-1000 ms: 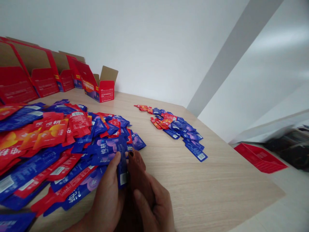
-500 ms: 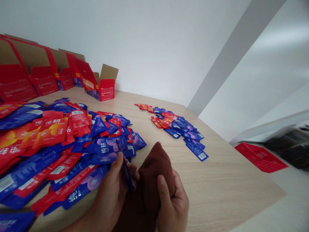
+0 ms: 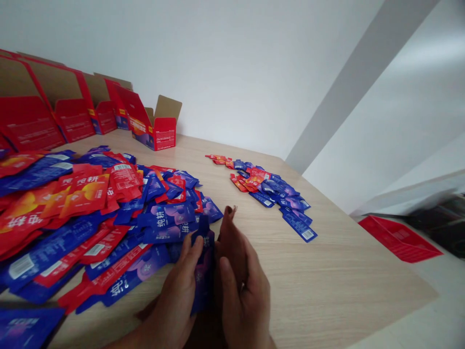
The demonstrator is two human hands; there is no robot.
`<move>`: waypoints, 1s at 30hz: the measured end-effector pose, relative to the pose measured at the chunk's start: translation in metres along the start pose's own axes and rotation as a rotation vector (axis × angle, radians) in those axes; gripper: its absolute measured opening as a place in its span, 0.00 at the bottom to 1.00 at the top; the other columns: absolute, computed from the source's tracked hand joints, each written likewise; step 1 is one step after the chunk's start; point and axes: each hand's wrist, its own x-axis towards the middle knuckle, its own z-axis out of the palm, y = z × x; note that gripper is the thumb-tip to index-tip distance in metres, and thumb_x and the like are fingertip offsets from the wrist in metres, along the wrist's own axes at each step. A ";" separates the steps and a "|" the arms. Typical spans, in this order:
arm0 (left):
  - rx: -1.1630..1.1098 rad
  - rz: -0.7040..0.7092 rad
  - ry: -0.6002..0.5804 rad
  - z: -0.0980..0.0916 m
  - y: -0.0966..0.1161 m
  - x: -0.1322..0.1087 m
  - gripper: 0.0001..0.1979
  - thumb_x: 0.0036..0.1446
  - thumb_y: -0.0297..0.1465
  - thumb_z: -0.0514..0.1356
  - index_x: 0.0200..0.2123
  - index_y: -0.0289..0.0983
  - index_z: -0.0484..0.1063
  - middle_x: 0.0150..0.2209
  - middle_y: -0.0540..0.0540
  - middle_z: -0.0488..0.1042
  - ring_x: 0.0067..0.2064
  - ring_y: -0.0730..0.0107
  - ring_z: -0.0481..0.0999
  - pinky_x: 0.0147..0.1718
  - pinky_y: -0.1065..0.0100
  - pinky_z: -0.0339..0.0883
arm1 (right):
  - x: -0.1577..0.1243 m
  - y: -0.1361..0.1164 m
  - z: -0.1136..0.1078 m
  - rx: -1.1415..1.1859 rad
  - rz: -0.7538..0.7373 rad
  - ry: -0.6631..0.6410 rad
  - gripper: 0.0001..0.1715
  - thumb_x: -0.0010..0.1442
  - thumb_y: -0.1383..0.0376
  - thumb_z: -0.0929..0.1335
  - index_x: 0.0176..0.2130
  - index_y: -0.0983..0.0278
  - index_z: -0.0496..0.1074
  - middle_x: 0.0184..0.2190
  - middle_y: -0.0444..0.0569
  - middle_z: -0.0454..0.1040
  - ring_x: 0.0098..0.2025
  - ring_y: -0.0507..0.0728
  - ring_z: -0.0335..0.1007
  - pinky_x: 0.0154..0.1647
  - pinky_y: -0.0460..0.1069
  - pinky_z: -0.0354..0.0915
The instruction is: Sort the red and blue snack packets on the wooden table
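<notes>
My left hand (image 3: 170, 300) grips a blue sachet (image 3: 202, 266) upright at the near edge of the wooden table (image 3: 327, 281). My right hand (image 3: 243, 295) presses a dark brown cloth (image 3: 227, 237) against the sachet's right side. Both hands sit close together at the bottom centre. Right beside my left hand spreads a large heap of red and blue sachets (image 3: 90, 213), covering the table's left half.
A smaller pile of red and blue sachets (image 3: 269, 189) lies further out on the right. Open red cardboard boxes (image 3: 156, 128) stand in a row along the back left by the white wall. A red tray (image 3: 397, 237) sits low beyond the table's right edge.
My right hand has closed the brown cloth back in against the sachet, after spreading it wider half a second ago. The sachet now stands more upright between both hands.
</notes>
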 end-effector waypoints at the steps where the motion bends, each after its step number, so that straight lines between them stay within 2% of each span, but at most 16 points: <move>1: -0.038 0.020 -0.027 -0.001 -0.002 -0.001 0.15 0.81 0.35 0.63 0.65 0.45 0.82 0.58 0.48 0.89 0.57 0.67 0.90 0.52 0.75 0.85 | -0.001 0.001 0.004 -0.038 -0.062 -0.062 0.30 0.78 0.52 0.71 0.73 0.54 0.77 0.69 0.57 0.82 0.70 0.71 0.80 0.71 0.66 0.77; 3: -0.069 0.085 -0.051 -0.002 -0.003 -0.001 0.15 0.82 0.40 0.62 0.60 0.42 0.87 0.60 0.47 0.88 0.66 0.63 0.86 0.63 0.73 0.81 | -0.009 0.007 0.012 -0.112 -0.144 -0.147 0.32 0.78 0.54 0.71 0.76 0.54 0.75 0.69 0.58 0.81 0.69 0.73 0.80 0.73 0.68 0.75; 5: -0.074 0.101 -0.043 -0.001 0.002 0.000 0.15 0.81 0.40 0.64 0.59 0.42 0.87 0.61 0.46 0.88 0.69 0.60 0.83 0.68 0.69 0.77 | -0.023 0.017 0.015 -0.153 -0.194 -0.200 0.36 0.78 0.54 0.72 0.79 0.50 0.71 0.68 0.56 0.82 0.67 0.73 0.82 0.70 0.66 0.78; 8: -0.102 0.073 -0.081 0.000 0.014 0.002 0.19 0.81 0.42 0.63 0.63 0.39 0.85 0.61 0.41 0.87 0.70 0.54 0.83 0.73 0.58 0.75 | -0.041 0.028 0.013 -0.150 -0.272 -0.278 0.44 0.74 0.55 0.76 0.82 0.46 0.65 0.67 0.53 0.84 0.64 0.73 0.84 0.61 0.61 0.85; 10: -0.136 0.047 -0.122 -0.002 0.014 0.005 0.22 0.84 0.43 0.58 0.67 0.37 0.82 0.63 0.38 0.86 0.72 0.51 0.81 0.76 0.51 0.71 | -0.040 0.026 0.011 -0.145 -0.299 -0.285 0.45 0.74 0.57 0.76 0.83 0.47 0.64 0.67 0.53 0.84 0.66 0.73 0.83 0.61 0.62 0.85; 12: -0.140 0.041 -0.191 -0.011 0.002 0.011 0.24 0.84 0.44 0.57 0.69 0.39 0.80 0.67 0.39 0.83 0.77 0.50 0.74 0.82 0.48 0.60 | -0.026 0.017 0.010 -0.146 -0.293 -0.233 0.41 0.77 0.59 0.73 0.82 0.50 0.65 0.69 0.55 0.82 0.71 0.72 0.79 0.69 0.63 0.81; 14: -0.030 0.134 -0.258 -0.024 -0.017 0.018 0.25 0.76 0.48 0.66 0.67 0.42 0.82 0.73 0.42 0.78 0.83 0.50 0.63 0.86 0.50 0.45 | -0.006 0.005 0.010 -0.137 -0.272 -0.180 0.35 0.80 0.62 0.69 0.80 0.53 0.68 0.72 0.56 0.79 0.75 0.69 0.74 0.75 0.65 0.75; 16: 0.105 0.150 -0.300 -0.036 -0.032 0.024 0.29 0.68 0.56 0.72 0.64 0.47 0.85 0.77 0.47 0.73 0.87 0.50 0.52 0.86 0.50 0.33 | 0.008 -0.004 0.011 -0.131 -0.254 -0.164 0.31 0.82 0.62 0.67 0.79 0.55 0.71 0.74 0.56 0.77 0.77 0.68 0.72 0.77 0.65 0.72; 18: 0.124 0.145 -0.335 -0.039 -0.035 0.026 0.32 0.61 0.57 0.77 0.61 0.45 0.87 0.76 0.45 0.75 0.87 0.47 0.51 0.87 0.51 0.34 | 0.009 -0.005 0.014 -0.140 -0.243 -0.153 0.30 0.83 0.61 0.66 0.78 0.56 0.72 0.73 0.57 0.77 0.76 0.68 0.73 0.76 0.66 0.73; 21: 0.078 0.216 -0.371 -0.026 -0.018 0.018 0.38 0.56 0.59 0.79 0.60 0.41 0.87 0.73 0.41 0.78 0.86 0.40 0.56 0.86 0.46 0.42 | -0.012 0.005 0.016 -0.153 -0.255 -0.147 0.31 0.83 0.59 0.65 0.79 0.55 0.71 0.70 0.58 0.81 0.73 0.71 0.77 0.75 0.70 0.74; 22: 0.072 0.237 -0.327 -0.019 -0.010 0.014 0.41 0.50 0.60 0.81 0.59 0.41 0.87 0.71 0.40 0.80 0.84 0.38 0.60 0.86 0.46 0.45 | -0.021 0.009 0.016 -0.156 -0.266 -0.166 0.32 0.82 0.59 0.66 0.79 0.54 0.70 0.68 0.58 0.82 0.72 0.72 0.78 0.75 0.70 0.74; 24: 0.092 0.239 -0.190 -0.009 0.004 0.007 0.53 0.32 0.63 0.85 0.58 0.41 0.87 0.70 0.40 0.81 0.82 0.30 0.63 0.86 0.41 0.48 | -0.034 0.016 0.015 -0.162 -0.283 -0.219 0.34 0.80 0.59 0.69 0.80 0.53 0.69 0.67 0.57 0.83 0.73 0.73 0.77 0.75 0.70 0.74; 25: 0.089 0.219 -0.159 -0.006 0.007 0.005 0.56 0.28 0.63 0.86 0.59 0.42 0.87 0.70 0.41 0.81 0.82 0.30 0.63 0.85 0.41 0.51 | -0.037 0.017 0.015 -0.163 -0.283 -0.235 0.35 0.79 0.59 0.70 0.80 0.54 0.69 0.67 0.58 0.83 0.73 0.73 0.77 0.75 0.69 0.74; 26: 0.077 0.202 -0.158 -0.006 0.008 0.005 0.56 0.27 0.62 0.87 0.60 0.43 0.86 0.70 0.42 0.81 0.82 0.32 0.64 0.85 0.42 0.53 | -0.037 0.016 0.015 -0.160 -0.273 -0.234 0.35 0.79 0.59 0.70 0.80 0.54 0.70 0.68 0.58 0.82 0.73 0.73 0.77 0.75 0.69 0.74; 28: 0.060 0.207 -0.213 -0.009 0.003 0.006 0.49 0.36 0.59 0.86 0.59 0.44 0.86 0.71 0.44 0.80 0.82 0.38 0.64 0.84 0.47 0.55 | -0.030 0.011 0.018 -0.135 -0.245 -0.194 0.33 0.80 0.61 0.68 0.78 0.55 0.71 0.70 0.58 0.80 0.72 0.71 0.78 0.74 0.67 0.75; 30: 0.099 0.268 -0.206 -0.014 -0.006 0.010 0.42 0.39 0.58 0.86 0.54 0.44 0.87 0.70 0.45 0.81 0.82 0.41 0.64 0.85 0.49 0.54 | -0.018 0.003 0.023 -0.091 -0.216 -0.150 0.30 0.81 0.63 0.66 0.77 0.55 0.72 0.71 0.57 0.79 0.72 0.67 0.79 0.72 0.64 0.77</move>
